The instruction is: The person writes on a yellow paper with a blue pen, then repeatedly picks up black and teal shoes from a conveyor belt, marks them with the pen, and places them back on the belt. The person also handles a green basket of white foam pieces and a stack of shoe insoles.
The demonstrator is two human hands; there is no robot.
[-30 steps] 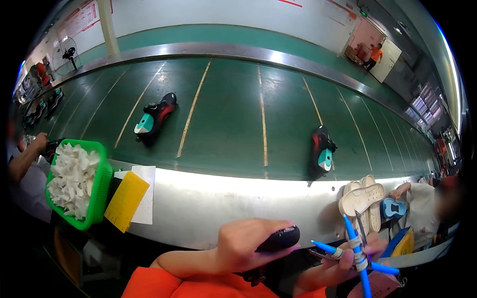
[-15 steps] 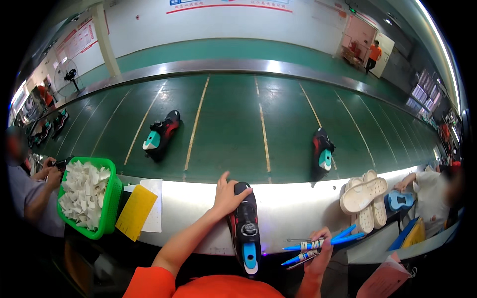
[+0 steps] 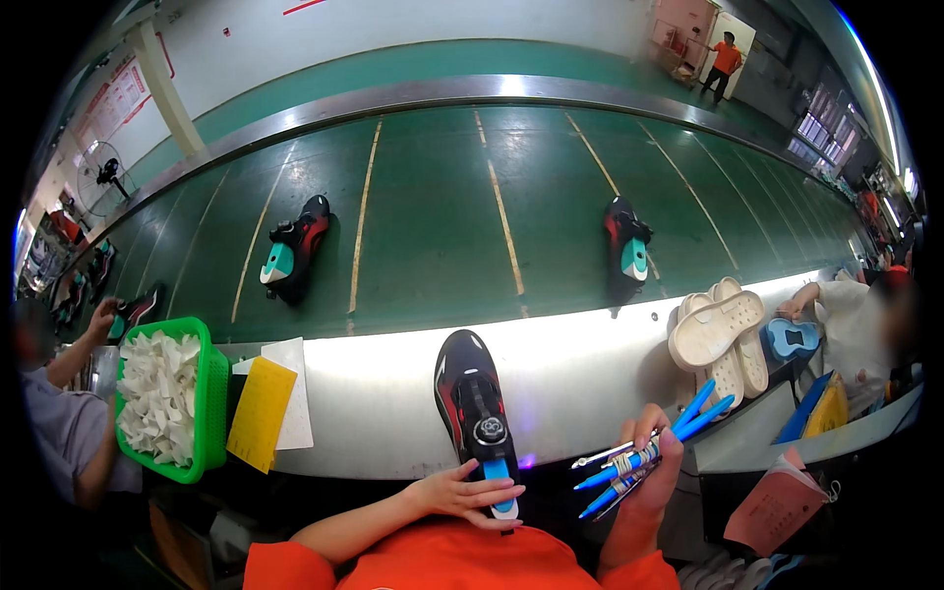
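A black and red shoe (image 3: 462,379) lies on the metal table edge in front of me, toe pointing away. A round dial sits on its top, and a blue and white insert (image 3: 500,474) fills its heel opening. My left hand (image 3: 467,495) grips the heel end, its fingers spread across the insert. Off to the right, my right hand (image 3: 651,462) is closed around a bundle of blue pens (image 3: 629,465) bound with pale bands, with a slim metallic pen or tool among them.
Two similar shoes, one left (image 3: 298,251) and one right (image 3: 626,244), rest on the green conveyor belt (image 3: 423,226). A green basket (image 3: 211,403) of crumpled white paper and a yellow card (image 3: 261,413) stand left. Cream clogs (image 3: 718,334) sit right. Co-workers flank me.
My left hand has shifted from the shoe's toe back to its heel. My right hand has risen slightly with the pens. At left, a co-worker's hand now holds a shoe by the belt.
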